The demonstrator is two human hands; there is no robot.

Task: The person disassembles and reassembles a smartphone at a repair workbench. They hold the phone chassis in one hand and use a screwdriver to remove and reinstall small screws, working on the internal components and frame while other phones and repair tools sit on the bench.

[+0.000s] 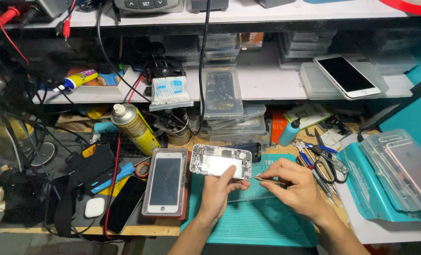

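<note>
Just below the middle of the frame, the left hand (pixel 217 193) pinches the near right corner of an opened phone housing (pixel 221 161) between thumb and fingers, lifting it clear of the green work mat (pixel 257 222) with its bare inside turned up toward the camera, probably so the parts sit in plain sight. The housing's long axis runs left to right, dipping slightly at the right end. The right hand (pixel 293 186) has its fingers pressed together around a thin metal tool (pixel 267 179), whose tip points left at the housing's right edge; held low and level, it looks steadied for fine work. Left of the hands a white phone screen (pixel 165 182) lies flat, and scissors (pixel 324 163) rest to the right.
</note>
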